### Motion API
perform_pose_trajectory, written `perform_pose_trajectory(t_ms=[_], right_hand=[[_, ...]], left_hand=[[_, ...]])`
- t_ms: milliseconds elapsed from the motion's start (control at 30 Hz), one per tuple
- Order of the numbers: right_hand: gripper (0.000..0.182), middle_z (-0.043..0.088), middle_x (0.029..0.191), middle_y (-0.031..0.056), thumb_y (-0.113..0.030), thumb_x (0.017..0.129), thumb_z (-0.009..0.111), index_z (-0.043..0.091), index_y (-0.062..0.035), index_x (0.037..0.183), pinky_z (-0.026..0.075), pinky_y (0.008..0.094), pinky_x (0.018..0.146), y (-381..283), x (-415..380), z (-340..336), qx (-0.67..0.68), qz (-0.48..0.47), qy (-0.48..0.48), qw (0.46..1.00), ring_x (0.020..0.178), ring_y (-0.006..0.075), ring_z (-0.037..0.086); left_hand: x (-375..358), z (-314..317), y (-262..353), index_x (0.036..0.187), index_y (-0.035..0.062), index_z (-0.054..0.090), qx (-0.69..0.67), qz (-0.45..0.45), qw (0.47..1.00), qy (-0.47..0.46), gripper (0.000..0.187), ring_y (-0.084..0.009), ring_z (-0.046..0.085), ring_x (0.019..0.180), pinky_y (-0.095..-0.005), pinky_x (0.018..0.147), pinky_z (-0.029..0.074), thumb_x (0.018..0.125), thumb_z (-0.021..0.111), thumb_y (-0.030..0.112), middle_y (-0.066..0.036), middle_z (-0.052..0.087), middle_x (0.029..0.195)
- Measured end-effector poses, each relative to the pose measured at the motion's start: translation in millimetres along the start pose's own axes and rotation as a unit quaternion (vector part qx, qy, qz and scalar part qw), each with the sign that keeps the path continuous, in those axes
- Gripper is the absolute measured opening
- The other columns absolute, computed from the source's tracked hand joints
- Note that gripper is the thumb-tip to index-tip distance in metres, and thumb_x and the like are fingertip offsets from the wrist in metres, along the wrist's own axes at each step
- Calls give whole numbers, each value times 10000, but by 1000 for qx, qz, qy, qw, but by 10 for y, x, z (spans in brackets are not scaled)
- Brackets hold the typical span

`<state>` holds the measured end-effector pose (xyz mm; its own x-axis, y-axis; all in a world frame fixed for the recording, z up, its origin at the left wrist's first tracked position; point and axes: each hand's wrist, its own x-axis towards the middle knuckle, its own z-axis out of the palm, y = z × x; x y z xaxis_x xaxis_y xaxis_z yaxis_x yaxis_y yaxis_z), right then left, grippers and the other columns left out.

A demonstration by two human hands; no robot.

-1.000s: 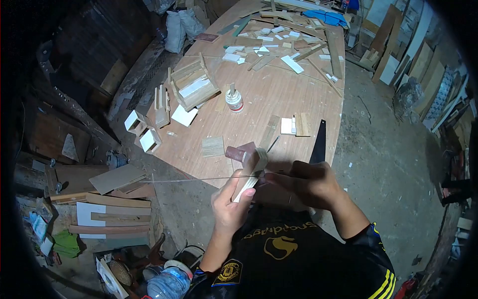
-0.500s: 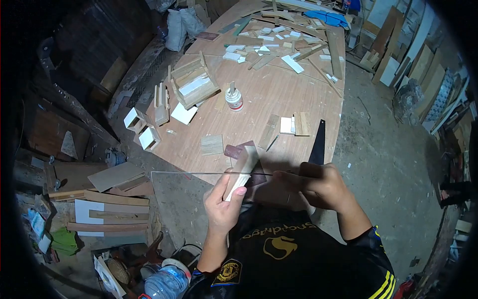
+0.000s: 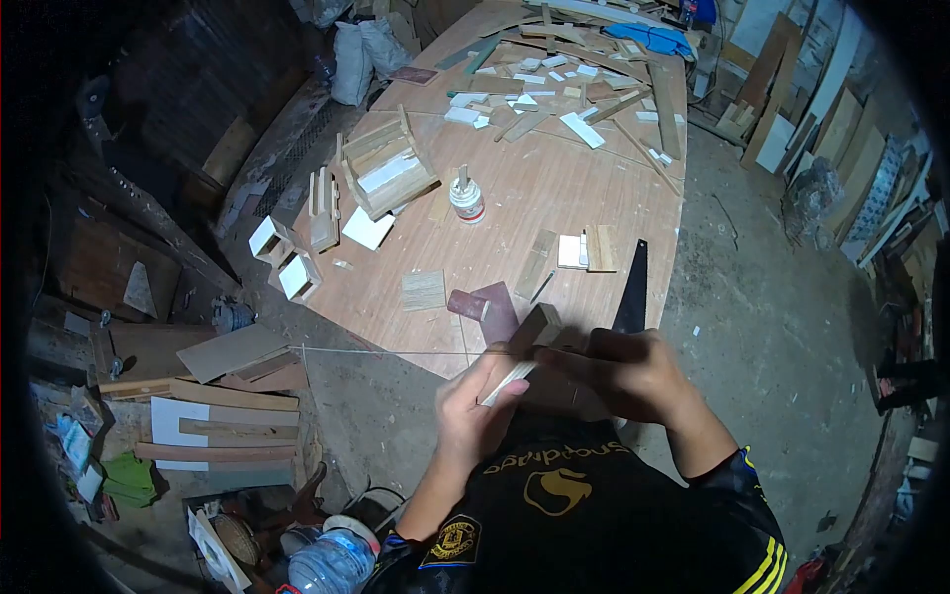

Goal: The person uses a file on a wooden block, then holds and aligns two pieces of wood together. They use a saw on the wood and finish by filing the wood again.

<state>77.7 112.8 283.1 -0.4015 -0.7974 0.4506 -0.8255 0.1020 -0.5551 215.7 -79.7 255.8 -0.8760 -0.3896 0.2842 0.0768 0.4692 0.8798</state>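
Note:
My left hand (image 3: 463, 409) is closed around a small wooden block (image 3: 515, 381), held tilted off the table's near edge. The block's upper end leans towards the right and its pale edge faces me. My right hand (image 3: 633, 374) is closed in a fist just right of the block, its fingers in shadow. A long thin strip (image 3: 396, 351), like a blade seen edge-on, runs left from the hands. Its right end is hidden behind my left fingers and the block. Below the block's top, reddish sandpaper (image 3: 498, 315) lies on the table.
On the wooden table (image 3: 564, 198) are a handsaw (image 3: 632, 287), a glue jar (image 3: 466, 201), a wooden box (image 3: 391, 168), a square wood piece (image 3: 424, 290) and a pencil (image 3: 541, 287). Offcuts (image 3: 534, 94) cover the far end. A water bottle (image 3: 332, 564) stands below left.
My left hand has moved right with the wooden block, bringing it close against my right hand. The block has turned, its top leaning further right. My right hand and the strip have barely moved.

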Motion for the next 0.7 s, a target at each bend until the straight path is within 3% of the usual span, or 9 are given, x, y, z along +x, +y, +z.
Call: perform_pose_trajectory(t_ms=[167, 233, 300, 367, 500, 533, 633, 667, 700], right_hand=[[586, 596, 746, 14, -119, 692, 735, 646, -267, 1252, 531, 311, 534, -48, 27, -77, -25, 30, -25, 999, 599, 199, 603], [603, 596, 754, 12, -120, 686, 735, 636, -268, 1263, 533, 312, 539, -96, 73, -49, -51, 22, -39, 998, 613, 196, 609], [621, 595, 761, 11, -121, 681, 735, 627, -270, 1274, 534, 312, 544, -108, 89, -58, -79, 17, -47, 996, 626, 193, 615], [621, 583, 727, 10, -78, 679, 722, 636, -274, 1261, 537, 323, 548, -107, 80, -65, -77, 19, -37, 996, 630, 203, 619], [634, 575, 711, 9, -54, 673, 712, 637, -283, 1260, 538, 333, 552, -45, 24, -55, -7, 51, -26, 998, 635, 204, 623], [617, 583, 715, 13, -50, 684, 713, 641, -268, 1257, 541, 331, 558, -89, 78, -61, -29, 44, -40, 998, 635, 205, 624], [591, 590, 715, 21, -41, 696, 716, 651, -250, 1246, 544, 328, 568, -73, 90, -73, -48, 35, -42, 997, 634, 207, 624], [582, 589, 713, 25, -35, 699, 718, 656, -246, 1238, 545, 327, 572, -52, 57, -69, -41, 32, -40, 998, 632, 209, 622], [582, 589, 713, 25, -35, 699, 718, 656, -246, 1238, 545, 327, 572, 4, -8, -66, -40, 32, -41, 998, 632, 209, 622]], left_hand=[[26, -35, 10, 1134, -16, 652, -113, -51, 990, 63, 379, -168, 658, 815, -271, 746, 500, 846, 751, 211, -136, 691, 922], [9, -15, -23, 1138, -24, 641, -87, -79, 993, -9, 377, -156, 643, 807, -272, 745, 496, 855, 742, 202, -122, 689, 915], [33, 42, 23, 1122, -19, 642, -67, -58, 995, -37, 343, -139, 620, 797, -272, 729, 490, 872, 718, 204, -95, 680, 896], [34, 57, 29, 1093, -55, 626, -96, -56, 994, 15, 371, -95, 542, 776, -248, 696, 449, 905, 677, 260, -7, 602, 837], [56, 10, 74, 1097, -51, 628, -143, -106, 984, 2, 351, -115, 566, 765, -254, 690, 463, 911, 671, 244, -38, 635, 852], [16, 76, -41, 1089, -41, 630, -27, -16, 999, -12, 325, -108, 559, 751, -250, 689, 460, 918, 657, 233, -44, 633, 846], [65, 125, -48, 1069, -19, 654, -34, -1, 999, 4, 264, -108, 589, 767, -265, 685, 480, 893, 691, 173, -56, 660, 884], [53, 54, -42, 1083, -26, 644, -85, -84, 993, -8, 293, -114, 593, 765, -267, 689, 483, 893, 694, 191, -68, 664, 889], [54, 38, -37, 1083, -26, 644, -85, -85, 993, -8, 293, -114, 593, 765, -267, 689, 483, 893, 694, 191, -68, 664, 889]])
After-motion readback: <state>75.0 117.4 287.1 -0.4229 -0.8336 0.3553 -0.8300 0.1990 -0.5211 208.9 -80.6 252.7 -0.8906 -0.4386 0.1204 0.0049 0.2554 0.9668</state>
